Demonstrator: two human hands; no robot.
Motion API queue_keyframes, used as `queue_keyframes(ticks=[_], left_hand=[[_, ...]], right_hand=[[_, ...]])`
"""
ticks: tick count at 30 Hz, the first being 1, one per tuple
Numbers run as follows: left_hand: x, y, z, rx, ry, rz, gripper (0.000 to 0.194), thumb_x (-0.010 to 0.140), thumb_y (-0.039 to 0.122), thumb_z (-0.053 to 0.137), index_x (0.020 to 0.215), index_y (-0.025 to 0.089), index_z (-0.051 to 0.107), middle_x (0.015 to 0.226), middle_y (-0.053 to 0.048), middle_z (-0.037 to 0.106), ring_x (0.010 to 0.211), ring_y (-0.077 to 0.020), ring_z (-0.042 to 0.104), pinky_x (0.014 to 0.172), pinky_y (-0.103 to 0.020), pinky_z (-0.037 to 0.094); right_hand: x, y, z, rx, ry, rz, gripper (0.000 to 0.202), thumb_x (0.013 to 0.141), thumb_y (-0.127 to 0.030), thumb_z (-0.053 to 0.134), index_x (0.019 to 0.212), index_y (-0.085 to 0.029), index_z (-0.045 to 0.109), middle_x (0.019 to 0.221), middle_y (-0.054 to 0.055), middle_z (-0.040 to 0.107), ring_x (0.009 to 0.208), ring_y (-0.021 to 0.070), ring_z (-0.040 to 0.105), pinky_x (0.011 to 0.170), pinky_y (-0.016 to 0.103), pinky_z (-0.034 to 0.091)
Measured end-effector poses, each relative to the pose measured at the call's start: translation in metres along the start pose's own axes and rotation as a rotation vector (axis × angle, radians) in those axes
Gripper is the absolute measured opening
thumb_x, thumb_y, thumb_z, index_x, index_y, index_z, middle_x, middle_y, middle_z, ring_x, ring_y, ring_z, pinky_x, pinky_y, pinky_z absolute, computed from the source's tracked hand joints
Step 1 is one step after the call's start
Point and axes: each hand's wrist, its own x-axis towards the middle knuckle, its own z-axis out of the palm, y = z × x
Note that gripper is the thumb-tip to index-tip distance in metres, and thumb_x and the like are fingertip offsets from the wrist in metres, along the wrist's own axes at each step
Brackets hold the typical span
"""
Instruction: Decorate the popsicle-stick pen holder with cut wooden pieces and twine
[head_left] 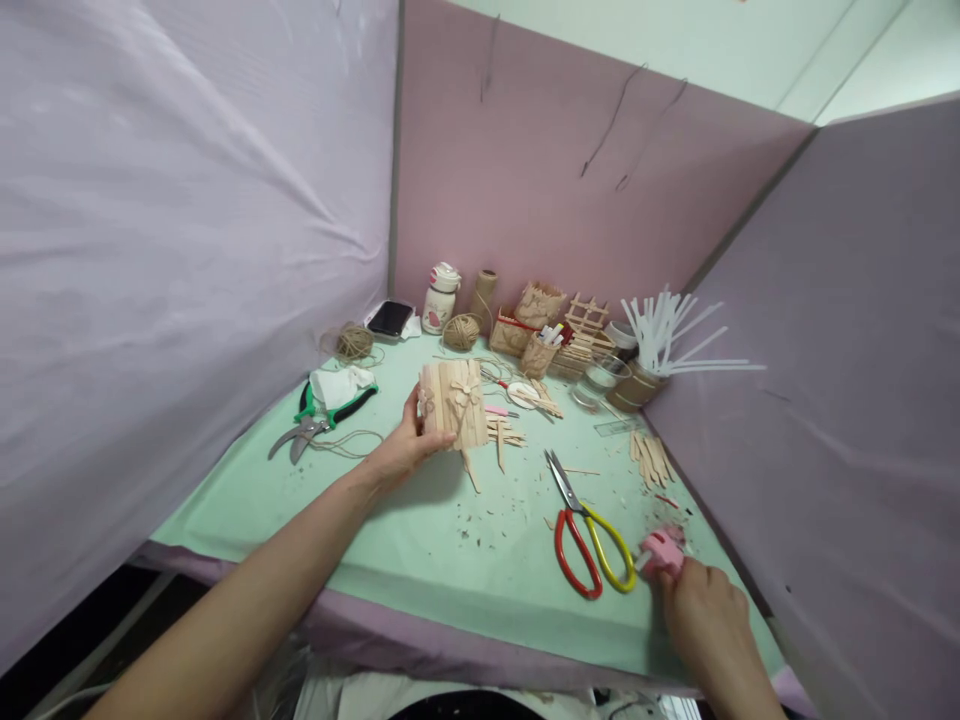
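Note:
My left hand [411, 436] is closed on a wooden-stick box [454, 405] with a small flower of sticks on its front, held up over the middle of the table. At the lower right, my right hand [697, 600] grips a pink glue gun [663, 549] by its handle, close to the cloth. Between the hands lie scissors [576, 520] with one red and one yellow handle, blades slightly apart and pointing away. Loose wooden sticks [506, 432] lie just right of the box, partly behind it.
Green-handled pruners [311, 420] and a white cloth lie left. Twine balls [460, 331], a bottle [441, 298], stick-made holders [538, 352], a glass bowl [600, 380] and a pot of white glue sticks [636, 386] stand along the back. More sticks [651, 458] lie at right.

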Motion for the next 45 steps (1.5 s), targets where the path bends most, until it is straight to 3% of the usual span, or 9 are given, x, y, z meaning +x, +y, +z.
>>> queue_keyframes(ticks=[3, 7, 10, 14, 18, 21, 30, 38, 45], left_hand=[[-0.001, 0.000, 0.000, 0.017, -0.002, -0.002, 0.120, 0.066, 0.024, 0.080, 0.151, 0.035, -0.003, 0.154, -0.014, 0.034, 0.135, -0.0298, 0.045, 0.113, -0.047, 0.033], [-0.001, 0.000, 0.002, 0.082, 0.017, 0.009, 0.121, 0.065, 0.029, 0.081, 0.151, 0.035, -0.004, 0.157, -0.014, 0.029, 0.138, -0.0305, 0.041, 0.113, -0.047, 0.033], [-0.002, 0.001, 0.003, 0.171, 0.031, 0.033, 0.126, 0.064, 0.031, 0.082, 0.151, 0.033, -0.009, 0.157, -0.015, 0.027, 0.139, -0.0309, 0.037, 0.113, -0.048, 0.032], [-0.004, -0.001, 0.002, 0.296, 0.054, 0.102, 0.131, 0.064, 0.033, 0.083, 0.150, 0.031, -0.015, 0.158, -0.017, 0.023, 0.142, -0.0308, 0.032, 0.115, -0.048, 0.029], [-0.005, -0.001, 0.000, 0.344, 0.083, 0.153, 0.132, 0.063, 0.036, 0.084, 0.150, 0.030, -0.015, 0.158, -0.017, 0.023, 0.142, -0.0290, 0.033, 0.116, -0.047, 0.027], [-0.006, 0.001, 0.002, 0.315, 0.088, 0.136, 0.136, 0.062, 0.036, 0.085, 0.149, 0.028, -0.019, 0.156, -0.020, 0.025, 0.139, -0.0303, 0.038, 0.114, -0.049, 0.030], [-0.005, 0.002, 0.004, 0.304, 0.077, 0.145, 0.136, 0.061, 0.032, 0.085, 0.150, 0.025, -0.017, 0.158, -0.019, 0.021, 0.143, -0.0289, 0.031, 0.116, -0.045, 0.026], [-0.002, -0.004, -0.001, 0.348, 0.085, 0.131, 0.135, 0.062, 0.035, 0.085, 0.150, 0.028, -0.017, 0.153, -0.018, 0.033, 0.138, -0.0290, 0.038, 0.114, -0.048, 0.029], [-0.004, -0.001, 0.001, 0.330, 0.081, 0.116, 0.134, 0.063, 0.034, 0.084, 0.150, 0.027, -0.017, 0.154, -0.018, 0.032, 0.138, -0.0286, 0.039, 0.113, -0.046, 0.032]], right_hand=[[-0.009, 0.009, 0.007, -0.017, -0.039, -0.003, 0.026, 0.088, -0.030, 0.047, 0.082, -0.011, 0.064, 0.077, 0.020, 0.064, 0.073, 0.0336, 0.062, 0.069, 0.044, 0.045], [-0.002, -0.005, -0.032, 0.022, 0.184, 0.021, 0.043, 0.088, -0.048, 0.046, 0.102, -0.012, 0.065, 0.105, 0.024, 0.065, 0.091, 0.0403, 0.060, 0.068, 0.049, 0.047], [0.016, -0.048, -0.082, 0.356, 0.443, -0.210, 0.040, 0.092, -0.045, 0.044, 0.110, -0.014, 0.062, 0.108, 0.019, 0.065, 0.096, 0.0332, 0.060, 0.083, 0.048, 0.047], [0.043, -0.132, -0.126, 0.739, 0.611, -0.387, 0.021, 0.090, -0.028, 0.057, 0.109, -0.020, 0.061, 0.103, 0.011, 0.063, 0.099, 0.0257, 0.058, 0.089, 0.043, 0.044], [0.065, -0.199, -0.129, 0.933, 0.680, -0.312, 0.024, 0.086, -0.028, 0.063, 0.109, -0.020, 0.060, 0.104, 0.009, 0.060, 0.101, 0.0248, 0.055, 0.090, 0.043, 0.042], [0.077, -0.222, -0.122, 1.012, 0.674, -0.228, 0.027, 0.083, -0.027, 0.065, 0.108, -0.019, 0.059, 0.105, 0.010, 0.058, 0.104, 0.0255, 0.053, 0.092, 0.043, 0.041], [0.080, -0.225, -0.113, 1.018, 0.641, -0.232, 0.021, 0.083, -0.019, 0.060, 0.104, -0.020, 0.060, 0.102, 0.007, 0.062, 0.101, 0.0235, 0.055, 0.091, 0.041, 0.040], [0.079, -0.223, -0.108, 0.955, 0.681, -0.266, 0.019, 0.087, -0.019, 0.059, 0.104, -0.022, 0.066, 0.101, 0.007, 0.062, 0.097, 0.0224, 0.053, 0.088, 0.040, 0.040], [0.079, -0.223, -0.109, 0.941, 0.676, -0.290, 0.020, 0.087, -0.018, 0.058, 0.104, -0.022, 0.067, 0.101, 0.007, 0.060, 0.096, 0.0221, 0.052, 0.089, 0.040, 0.041]])
